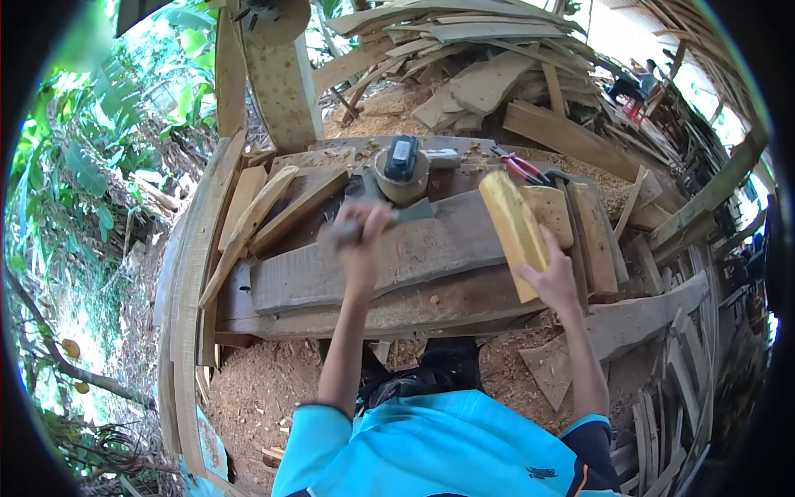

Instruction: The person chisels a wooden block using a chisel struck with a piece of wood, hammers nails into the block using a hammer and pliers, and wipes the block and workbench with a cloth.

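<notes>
Yellow wood block [509,228], grasped by the right grip [553,275], needed steadying clear of the flat-bladed tool [416,212] the left grip [368,222] clenched.

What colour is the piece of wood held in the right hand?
Yellowish tan; the head view shows the wood piece best.

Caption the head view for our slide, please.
Left hand grips a bladed tool, right hand a wooden block, at a workbench.

1. Before you stands a wooden workbench [389,318].
2. Below you, shavings [285,422] litter brown ground [248,389].
3. Leafy plants [87,170] catch daylight on your left.
4. Beyond your workbench, planks [489,33] lie piled.
</notes>
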Motion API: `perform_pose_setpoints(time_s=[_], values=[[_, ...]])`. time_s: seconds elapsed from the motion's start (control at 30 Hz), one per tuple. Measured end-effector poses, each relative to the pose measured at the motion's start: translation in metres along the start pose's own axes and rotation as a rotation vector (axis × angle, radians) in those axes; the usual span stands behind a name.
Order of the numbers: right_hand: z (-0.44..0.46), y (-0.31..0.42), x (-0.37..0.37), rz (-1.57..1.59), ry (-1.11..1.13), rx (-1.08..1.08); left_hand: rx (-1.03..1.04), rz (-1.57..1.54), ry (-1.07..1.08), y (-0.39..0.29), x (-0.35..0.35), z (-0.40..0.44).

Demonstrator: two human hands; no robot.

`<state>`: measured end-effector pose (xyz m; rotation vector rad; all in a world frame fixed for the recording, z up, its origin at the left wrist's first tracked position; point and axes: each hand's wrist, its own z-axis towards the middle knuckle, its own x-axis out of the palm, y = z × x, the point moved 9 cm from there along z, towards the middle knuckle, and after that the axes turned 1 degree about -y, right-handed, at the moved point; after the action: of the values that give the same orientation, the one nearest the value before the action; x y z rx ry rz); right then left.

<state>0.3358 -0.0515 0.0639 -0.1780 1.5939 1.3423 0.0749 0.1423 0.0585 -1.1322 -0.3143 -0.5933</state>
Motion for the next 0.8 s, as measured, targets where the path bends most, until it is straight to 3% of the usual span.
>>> perform_pose_setpoints(time_s=[0.03,0.07,0.2,0.3,0.4,0.5,0.67,0.8], values=[[0.006,-0.011,0.007,-0.068,-0.032,0.009,-0.018,0.043,-0.055,0.012,-0.034,-0.022],[0.012,-0.022,0.016,-0.134,-0.062,0.014,-0.109,-0.164,-0.179,0.024,-0.060,-0.048],[0.033,-0.019,0.026,-0.343,-0.036,0.127,-0.018,-0.476,-0.288,-0.016,-0.100,-0.100],[0.042,-0.009,0.032,-0.506,-0.073,0.055,-0.016,-0.431,-0.220,-0.046,-0.097,-0.101],[0.042,-0.004,0.039,-0.552,-0.044,-0.009,0.029,-0.350,-0.003,-0.065,-0.071,-0.090],[0.026,0.012,0.032,-0.655,-0.214,-0.145,0.021,-0.276,0.129,-0.070,-0.039,-0.077],[0.136,0.014,-0.010,0.013,-0.162,-0.430,-0.025,-0.303,0.327,-0.071,0.003,-0.059],[0.259,-0.072,0.023,-0.330,-0.123,-0.170,0.009,-0.312,0.452,-0.080,0.012,-0.063]])
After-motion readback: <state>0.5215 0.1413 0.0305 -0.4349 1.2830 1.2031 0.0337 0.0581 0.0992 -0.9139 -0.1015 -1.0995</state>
